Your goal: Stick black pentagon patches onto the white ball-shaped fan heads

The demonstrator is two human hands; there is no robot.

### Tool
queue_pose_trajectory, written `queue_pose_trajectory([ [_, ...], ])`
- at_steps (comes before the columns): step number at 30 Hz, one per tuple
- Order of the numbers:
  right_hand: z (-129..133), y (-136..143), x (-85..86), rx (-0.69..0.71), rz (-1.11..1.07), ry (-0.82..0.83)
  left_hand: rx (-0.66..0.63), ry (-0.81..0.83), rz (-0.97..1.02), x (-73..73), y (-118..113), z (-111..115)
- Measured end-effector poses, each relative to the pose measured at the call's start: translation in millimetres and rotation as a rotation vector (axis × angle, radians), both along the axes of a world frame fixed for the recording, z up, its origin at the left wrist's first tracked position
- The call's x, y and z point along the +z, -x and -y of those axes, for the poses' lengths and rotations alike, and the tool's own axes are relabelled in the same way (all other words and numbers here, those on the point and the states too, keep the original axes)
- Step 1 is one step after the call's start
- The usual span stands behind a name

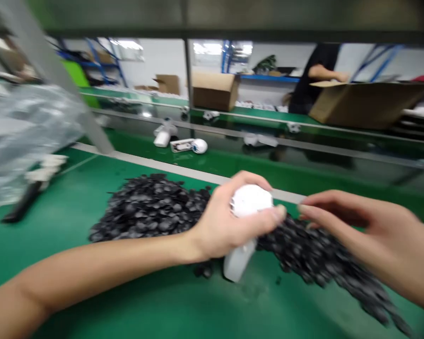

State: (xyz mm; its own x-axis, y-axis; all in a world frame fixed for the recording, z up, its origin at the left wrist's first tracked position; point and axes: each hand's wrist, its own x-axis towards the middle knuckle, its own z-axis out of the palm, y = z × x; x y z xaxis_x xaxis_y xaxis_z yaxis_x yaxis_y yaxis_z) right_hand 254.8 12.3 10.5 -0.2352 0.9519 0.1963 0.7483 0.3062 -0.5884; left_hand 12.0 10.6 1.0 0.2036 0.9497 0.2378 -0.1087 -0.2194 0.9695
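My left hand (226,221) is wrapped round the round head of a white plastic device (251,201). Its pale rectangular body (237,263) slants down below the palm towards the green bench. To the right, my right hand (367,230) hovers just off the device, thumb and fingertips brought together in a pinch; whatever may be between them is too small and blurred to make out. Both hands are above a long heap of small black disc-like pieces (151,207), which spreads under the left forearm and on to the right.
Beyond the bench's pale edge strip, several white devices (189,145) lie on a green conveyor. A black-handled tool (24,200) and clear plastic bags (28,132) are at left. A grey post (63,80) rises there. Across the line, a person (316,75) stands by an open carton (367,106).
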Motion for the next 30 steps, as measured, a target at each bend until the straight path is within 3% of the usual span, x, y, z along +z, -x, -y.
queue_pose_trajectory([
  [2, 0, 8, 9.2, 0.112, 0.108, 0.157, 0.05, -0.054, -0.054, 1.0, 3, -8],
  [5, -6, 24, 8.3, 0.11, 0.299, 0.291, 0.057, -0.075, -0.089, -0.6, 5, -14],
  [9, -6, 34, 0.0, 0.062, 0.489, 0.26, 0.048, -0.095, -0.115, -2.3, 6, -12],
  [18, 3, 43, -5.5, 0.114, 0.646, 0.216, 0.038, -0.152, -0.119, -2.9, 5, -11],
  [30, 6, 48, -6.3, 0.164, 0.701, 0.203, 0.003, -0.131, -0.115, -0.5, 4, -10],
])
